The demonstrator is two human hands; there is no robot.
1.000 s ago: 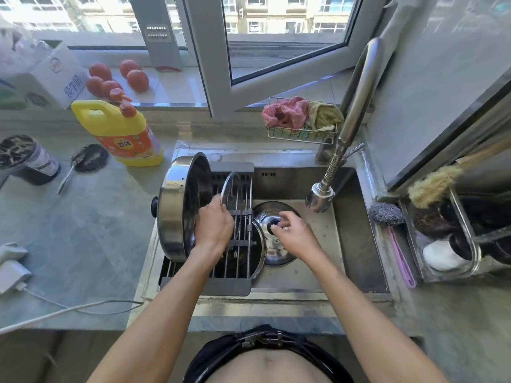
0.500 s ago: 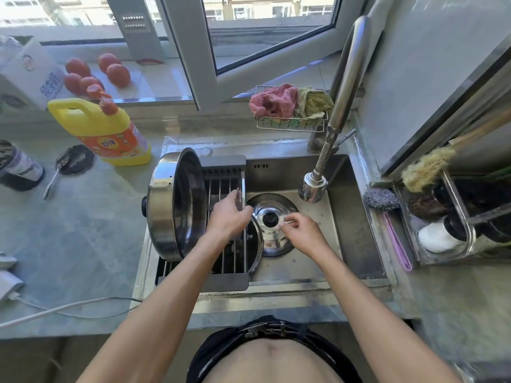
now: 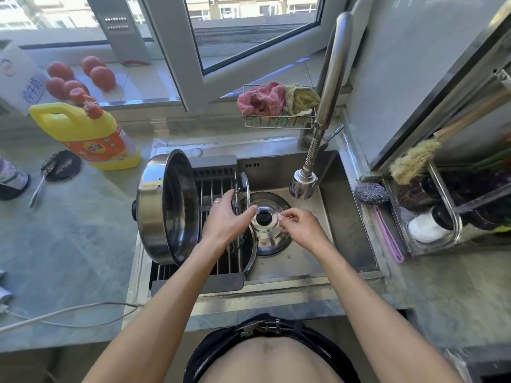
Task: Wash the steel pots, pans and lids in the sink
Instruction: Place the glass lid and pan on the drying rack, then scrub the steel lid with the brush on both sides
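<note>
The left hand (image 3: pixel 225 217) reaches over the drying rack (image 3: pixel 218 189) set across the sink (image 3: pixel 343 217), its fingers curled round the rim of a small glass lid (image 3: pixel 243 186) that stands on edge just beyond the knuckles. The right hand (image 3: pixel 300 228) hovers close beside it, thumb and forefinger brought together in a light pinch just right of the black knob (image 3: pixel 264 217) of a steel lid (image 3: pixel 272 236); whether the fingertips touch the knob or hold anything cannot be told. That steel lid lies dome-up on the sink floor, directly under and between both hands. A large steel pot (image 3: pixel 166 208) stands tilted on its side on the rack, just left of the left hand, its mouth facing the wrist. Another round lid (image 3: pixel 249 252) leans on the rack beneath the left wrist. The faucet head (image 3: pixel 302 186) hangs just beyond the right hand. Farther left of the left hand, a yellow detergent bottle (image 3: pixel 91 134) stands on the worktop (image 3: pixel 69 244)
</note>
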